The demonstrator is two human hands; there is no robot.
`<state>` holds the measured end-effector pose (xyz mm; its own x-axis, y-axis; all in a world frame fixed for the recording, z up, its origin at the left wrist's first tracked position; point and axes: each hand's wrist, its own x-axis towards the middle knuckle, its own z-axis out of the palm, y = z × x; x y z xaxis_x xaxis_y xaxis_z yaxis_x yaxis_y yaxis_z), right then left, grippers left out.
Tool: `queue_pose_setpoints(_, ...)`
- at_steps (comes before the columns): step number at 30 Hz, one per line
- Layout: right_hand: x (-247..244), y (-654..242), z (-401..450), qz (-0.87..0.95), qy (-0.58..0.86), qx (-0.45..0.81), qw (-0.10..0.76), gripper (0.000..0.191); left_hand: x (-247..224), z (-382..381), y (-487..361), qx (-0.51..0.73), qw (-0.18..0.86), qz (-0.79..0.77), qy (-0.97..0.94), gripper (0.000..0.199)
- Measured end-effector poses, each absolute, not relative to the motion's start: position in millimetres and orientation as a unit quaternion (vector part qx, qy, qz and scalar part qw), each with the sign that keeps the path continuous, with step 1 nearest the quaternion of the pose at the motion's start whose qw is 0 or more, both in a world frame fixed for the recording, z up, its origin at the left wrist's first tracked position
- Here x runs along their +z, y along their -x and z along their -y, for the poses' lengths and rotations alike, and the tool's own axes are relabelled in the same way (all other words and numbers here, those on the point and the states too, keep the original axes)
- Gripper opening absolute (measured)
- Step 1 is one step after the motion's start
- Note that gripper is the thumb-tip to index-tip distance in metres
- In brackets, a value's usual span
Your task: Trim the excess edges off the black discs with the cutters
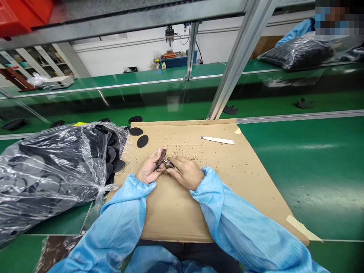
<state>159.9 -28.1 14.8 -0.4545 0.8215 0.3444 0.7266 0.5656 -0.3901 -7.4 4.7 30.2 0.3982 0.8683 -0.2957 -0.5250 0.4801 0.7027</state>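
Observation:
Between the fingers of my left hand (148,168) is a black oval disc (160,160), tilted up on its edge. My right hand (187,171) is closed around small metal nippers (168,163), whose jaws meet the edge of that disc; the handles are mostly hidden in the palm. Both hands are over a cardboard sheet (176,220) strewn with tiny dark crumbs (184,152). Beyond my left hand lie loose black discs, one (142,141) on the cardboard and another (135,131) near its corner.
A clear plastic bag (71,163) full of black discs lies at the left, open towards the cardboard. A white craft knife (217,140) rests at the back right. A metal post (241,57) rises behind the cardboard. Across the bench, a person's blue sleeve (295,32) shows beside another filled bag (298,51).

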Motion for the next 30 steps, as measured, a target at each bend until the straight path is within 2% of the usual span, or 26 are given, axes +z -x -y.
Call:
queue_pose_setpoints(14, 19, -160, 29, 0.856, 0.466, 0.095, 0.2, 0.021, 24, -3, 6, 0.441, 0.77, -0.349, -0.299, 0.041)
queue_pose_setpoints(21, 13, -164, 27, 0.83, 0.446, 0.082, 0.325, 0.03, 24, -6, 4, 0.488, 0.757, -0.351, -0.255, 0.039)
queue_pose_setpoints(27, -6, -189, -1, 0.806, 0.515, -0.024, 0.29, 0.039, 18, -18, -2, 0.596, 0.707, -0.325, -0.2, 0.03)
queue_pose_setpoints(30, -2, -195, -3, 0.805, 0.497, -0.054, 0.32, 0.041, 18, -20, -1, 0.597, 0.706, -0.328, -0.196, 0.031)
